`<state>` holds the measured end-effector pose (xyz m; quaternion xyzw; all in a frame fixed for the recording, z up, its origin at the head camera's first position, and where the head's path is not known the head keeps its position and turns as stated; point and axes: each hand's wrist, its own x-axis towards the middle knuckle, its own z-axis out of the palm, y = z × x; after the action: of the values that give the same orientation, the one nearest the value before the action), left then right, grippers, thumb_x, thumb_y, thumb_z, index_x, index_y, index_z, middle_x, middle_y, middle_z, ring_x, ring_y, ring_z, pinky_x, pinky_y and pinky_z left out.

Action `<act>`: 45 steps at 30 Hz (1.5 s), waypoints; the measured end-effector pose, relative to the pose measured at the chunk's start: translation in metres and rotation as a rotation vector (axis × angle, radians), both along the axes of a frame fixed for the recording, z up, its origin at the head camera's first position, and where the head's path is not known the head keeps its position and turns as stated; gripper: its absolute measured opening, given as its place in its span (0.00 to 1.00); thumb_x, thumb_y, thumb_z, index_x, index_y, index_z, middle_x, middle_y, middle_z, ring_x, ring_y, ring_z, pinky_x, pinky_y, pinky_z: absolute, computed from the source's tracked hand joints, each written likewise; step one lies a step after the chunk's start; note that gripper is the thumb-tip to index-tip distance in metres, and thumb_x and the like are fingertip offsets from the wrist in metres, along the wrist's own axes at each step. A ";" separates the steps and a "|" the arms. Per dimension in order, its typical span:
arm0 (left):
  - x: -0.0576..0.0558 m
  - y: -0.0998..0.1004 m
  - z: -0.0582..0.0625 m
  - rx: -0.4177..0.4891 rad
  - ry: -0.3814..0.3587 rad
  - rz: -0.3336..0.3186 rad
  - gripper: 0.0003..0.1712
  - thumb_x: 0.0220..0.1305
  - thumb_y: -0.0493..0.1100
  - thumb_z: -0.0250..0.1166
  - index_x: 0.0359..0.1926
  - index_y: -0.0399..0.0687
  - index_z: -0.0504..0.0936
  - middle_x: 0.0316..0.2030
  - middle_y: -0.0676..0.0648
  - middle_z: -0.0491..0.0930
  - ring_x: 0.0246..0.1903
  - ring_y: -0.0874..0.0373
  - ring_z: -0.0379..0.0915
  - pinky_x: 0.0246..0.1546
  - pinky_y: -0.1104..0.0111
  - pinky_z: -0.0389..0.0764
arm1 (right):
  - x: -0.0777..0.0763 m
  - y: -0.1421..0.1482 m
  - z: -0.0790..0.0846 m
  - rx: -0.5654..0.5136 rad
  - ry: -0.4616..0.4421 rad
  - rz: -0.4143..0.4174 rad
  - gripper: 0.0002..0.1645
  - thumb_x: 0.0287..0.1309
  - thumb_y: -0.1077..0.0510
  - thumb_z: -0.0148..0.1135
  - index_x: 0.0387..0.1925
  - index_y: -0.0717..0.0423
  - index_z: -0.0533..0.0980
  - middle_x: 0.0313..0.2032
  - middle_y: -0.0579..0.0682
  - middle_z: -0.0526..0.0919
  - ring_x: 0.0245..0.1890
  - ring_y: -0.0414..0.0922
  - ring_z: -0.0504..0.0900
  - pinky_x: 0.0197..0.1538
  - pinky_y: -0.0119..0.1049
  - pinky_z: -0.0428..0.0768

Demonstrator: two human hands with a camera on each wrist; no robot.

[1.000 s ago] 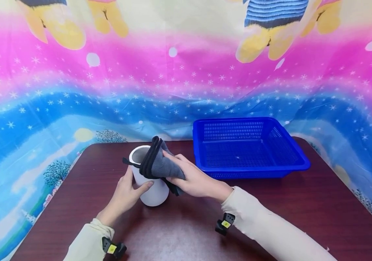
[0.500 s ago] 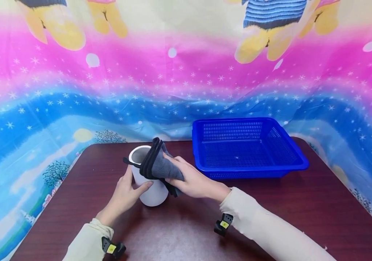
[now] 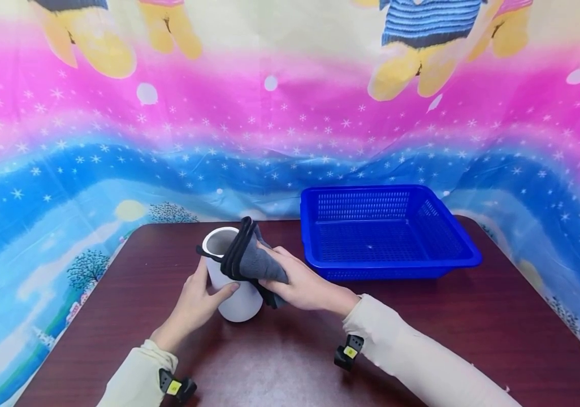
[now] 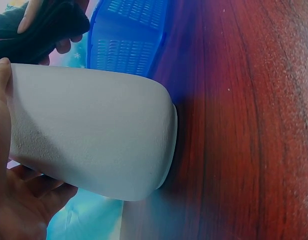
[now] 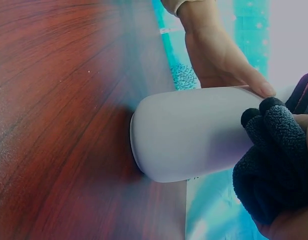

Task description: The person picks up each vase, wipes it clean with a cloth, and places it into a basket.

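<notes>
A white vase with a round open mouth stands upright on the table. Around its left side the left hand holds it, thumb across the front and fingers behind. The right hand grips a folded grey towel with black edging against the vase's right rim. A black hanging loop of the towel reaches over the front of the mouth. In the left wrist view the smooth side of the vase fills the middle. Bunched folds of the towel lie by the rim in the right wrist view, hiding part of the right hand.
Behind and to the right of the hands sits a blue perforated plastic basket, nothing seen inside it. The dark red-brown wooden table ends at a back edge, where a printed cloth backdrop hangs.
The towel's edge and loop have shifted slightly to the right over the vase's mouth. Both hands keep their hold, and the vase stays where it was.
</notes>
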<state>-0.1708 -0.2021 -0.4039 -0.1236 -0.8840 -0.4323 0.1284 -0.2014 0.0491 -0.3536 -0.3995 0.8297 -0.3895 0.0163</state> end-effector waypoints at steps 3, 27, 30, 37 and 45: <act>-0.001 0.000 0.000 -0.004 0.002 -0.003 0.45 0.63 0.50 0.70 0.75 0.50 0.56 0.61 0.38 0.79 0.58 0.42 0.80 0.53 0.46 0.83 | 0.000 -0.001 -0.001 -0.004 0.018 -0.006 0.43 0.66 0.56 0.62 0.78 0.46 0.57 0.59 0.53 0.78 0.56 0.46 0.75 0.61 0.46 0.78; -0.001 0.000 -0.002 -0.005 0.026 0.005 0.46 0.60 0.50 0.72 0.74 0.48 0.58 0.60 0.39 0.80 0.56 0.45 0.81 0.52 0.48 0.83 | -0.002 0.001 -0.013 -0.005 -0.019 0.001 0.40 0.68 0.56 0.61 0.78 0.47 0.59 0.55 0.52 0.78 0.53 0.44 0.76 0.60 0.43 0.78; -0.001 -0.001 -0.003 -0.009 0.032 0.010 0.47 0.60 0.50 0.72 0.74 0.48 0.58 0.60 0.39 0.80 0.56 0.45 0.81 0.52 0.49 0.83 | -0.002 0.001 -0.015 0.001 -0.018 0.002 0.40 0.68 0.55 0.61 0.77 0.46 0.59 0.55 0.52 0.78 0.52 0.44 0.76 0.60 0.43 0.78; -0.002 0.000 -0.002 -0.011 0.050 0.011 0.47 0.58 0.48 0.71 0.73 0.46 0.59 0.56 0.37 0.83 0.53 0.44 0.84 0.49 0.51 0.84 | -0.002 0.004 -0.023 0.026 0.006 0.006 0.36 0.66 0.56 0.62 0.74 0.47 0.65 0.51 0.51 0.79 0.51 0.43 0.75 0.57 0.41 0.79; -0.002 -0.001 -0.001 -0.007 0.055 0.009 0.46 0.58 0.47 0.71 0.73 0.45 0.59 0.56 0.37 0.83 0.52 0.44 0.84 0.49 0.51 0.84 | -0.005 0.004 -0.025 0.027 0.017 0.015 0.35 0.66 0.56 0.63 0.72 0.48 0.67 0.52 0.50 0.79 0.52 0.44 0.76 0.58 0.41 0.79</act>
<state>-0.1730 -0.2029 -0.4051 -0.1319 -0.8821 -0.4251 0.1544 -0.2068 0.0527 -0.3785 -0.4086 0.8320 -0.3749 0.0175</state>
